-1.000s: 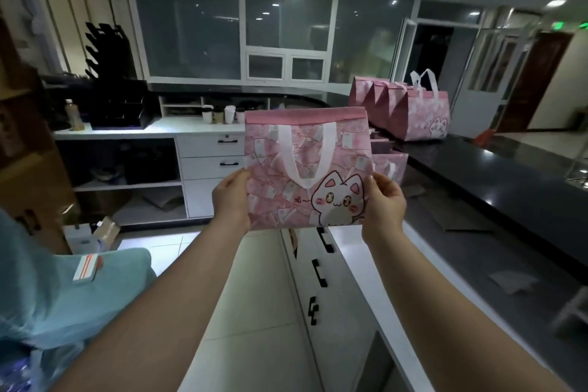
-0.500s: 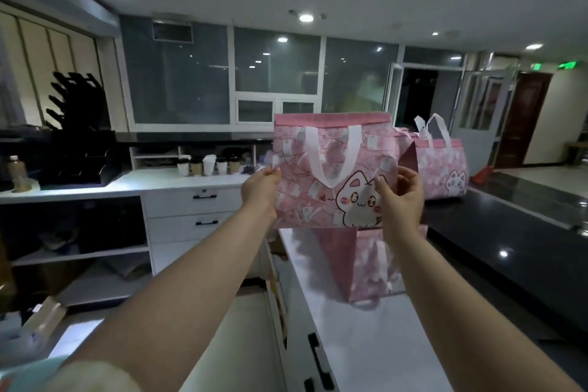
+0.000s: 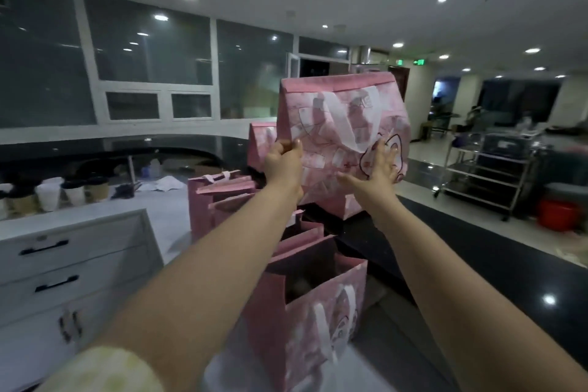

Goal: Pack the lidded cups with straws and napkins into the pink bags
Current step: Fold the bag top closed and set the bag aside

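Surface: white counter (image 3: pixel 165 210) centre left, black counter (image 3: pixel 477 280) lower right (glossy); open pink bags (image 3: pixel 286 344) stood between.
Room: dim; glass panels (image 3: pixel 149 48) upper left, steel trolley (image 3: pixel 490 175) right.
Task thing: pink bag (image 3: pixel 343 118) was aloft at centre.
Hands: left hand (image 3: pixel 283 164) gripped its left edge; right hand (image 3: pixel 378 169) lay flat, fingers spread, on its face.
Unclear: cups (image 3: pixel 74 192) at left edge were blurred, perhaps lidded.

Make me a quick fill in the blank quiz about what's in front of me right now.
1. The left hand grips the raised pink bag by its ___ edge.
2. The right hand touches that bag's front; the bag's handles are ___.
3. Beside the metal cart stands a ___ bucket.
Missing words: left, white, red.
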Demonstrator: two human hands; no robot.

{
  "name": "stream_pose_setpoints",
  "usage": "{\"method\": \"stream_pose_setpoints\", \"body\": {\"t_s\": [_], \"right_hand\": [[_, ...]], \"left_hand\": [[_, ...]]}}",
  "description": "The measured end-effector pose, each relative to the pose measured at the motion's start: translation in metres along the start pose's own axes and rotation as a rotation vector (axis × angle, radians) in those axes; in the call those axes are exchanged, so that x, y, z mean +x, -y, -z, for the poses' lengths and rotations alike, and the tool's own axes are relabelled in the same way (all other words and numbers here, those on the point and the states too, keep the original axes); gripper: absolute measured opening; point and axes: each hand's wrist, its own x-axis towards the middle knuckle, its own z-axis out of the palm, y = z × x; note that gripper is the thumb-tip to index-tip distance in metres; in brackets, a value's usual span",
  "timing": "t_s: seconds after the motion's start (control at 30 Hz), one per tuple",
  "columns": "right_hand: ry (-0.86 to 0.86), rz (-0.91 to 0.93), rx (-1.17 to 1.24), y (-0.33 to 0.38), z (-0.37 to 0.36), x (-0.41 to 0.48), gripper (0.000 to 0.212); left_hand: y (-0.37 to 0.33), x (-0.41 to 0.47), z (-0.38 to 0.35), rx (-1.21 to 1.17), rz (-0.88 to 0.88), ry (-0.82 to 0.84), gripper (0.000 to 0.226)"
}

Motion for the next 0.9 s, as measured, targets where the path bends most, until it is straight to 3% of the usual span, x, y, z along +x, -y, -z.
{"method": "stream_pose_setpoints", "body": {"t_s": [0.2, 0.37, 0.47, 0.57, 0.7, 0.77, 0.9], "right_hand": [[0.018, -0.081, 0.052, -0.076, 0.013, 0.005, 0.126], [0.071, -0.194, 0.091, -0.113, 0.023, 0.01, 0.139], [0.024, -0.263, 0.006, -0.135, 0.023, 0.012, 0.136], [-0.001, -0.3, 0.099, -0.154, 0.012, 0.01, 0.126], [-0.117, -0.377, 0.078, -0.173, -0.005, 0.008, 0.116], [-0.175, -0.402, 0.086, -0.18, -0.009, 0.007, 0.109], [-0.323, -0.452, 0.103, -0.185, -0.013, 0.006, 0.093]], "left_hand": [[0.096, 0.012, -0.062, 0.016, 0.011, 0.185, 0.027], [0.154, 0.011, -0.086, 0.073, 0.027, 0.446, 0.028], [0.177, 0.016, -0.092, 0.099, 0.105, 0.591, 0.024], [0.198, 0.023, -0.088, 0.152, 0.18, 0.719, 0.024], [0.212, 0.04, -0.077, 0.252, 0.108, 0.874, 0.015], [0.215, 0.053, -0.069, 0.259, 0.003, 0.875, 0.015], [0.226, 0.087, -0.051, 0.337, -0.218, 0.629, 0.027]]}}
